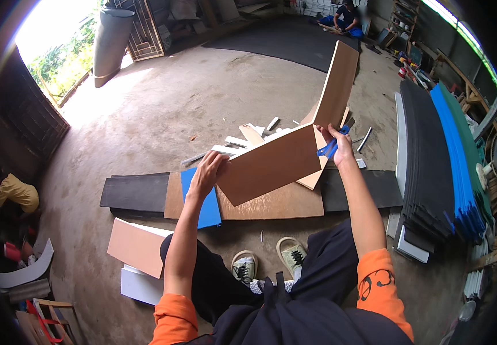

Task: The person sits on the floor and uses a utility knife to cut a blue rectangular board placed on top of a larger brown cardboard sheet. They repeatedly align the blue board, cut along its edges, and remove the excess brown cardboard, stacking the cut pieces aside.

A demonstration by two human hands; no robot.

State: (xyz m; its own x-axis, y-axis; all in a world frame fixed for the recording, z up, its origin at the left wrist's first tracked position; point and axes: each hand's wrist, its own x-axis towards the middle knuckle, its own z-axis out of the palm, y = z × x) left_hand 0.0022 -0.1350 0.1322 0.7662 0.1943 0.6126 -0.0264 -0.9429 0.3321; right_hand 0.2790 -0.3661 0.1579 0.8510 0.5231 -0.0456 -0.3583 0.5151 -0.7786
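Note:
My left hand point(205, 172) grips the upper left edge of a brown-faced panel point(271, 167) with a pale edge, tilted above the work boards. A second brown panel section point(339, 80) rises at a sharp angle from the panel's upper right corner; the two meet there, though I cannot tell whether they are joined. My right hand point(340, 144) is closed round a blue utility knife point(334, 145), its fingers at that same corner. Beneath lie a worn brown board point(271, 207) and a blue sheet point(208, 207), on top of a long dark board stack point(139, 192).
White offcut strips point(237, 141) litter the floor beyond the boards. Brown-topped sheets point(136, 244) lie by my left knee. Black sheets point(426, 161) and blue sheets point(458, 167) are stacked at right. A person point(347, 20) sits far back; another person point(16, 192) is at left.

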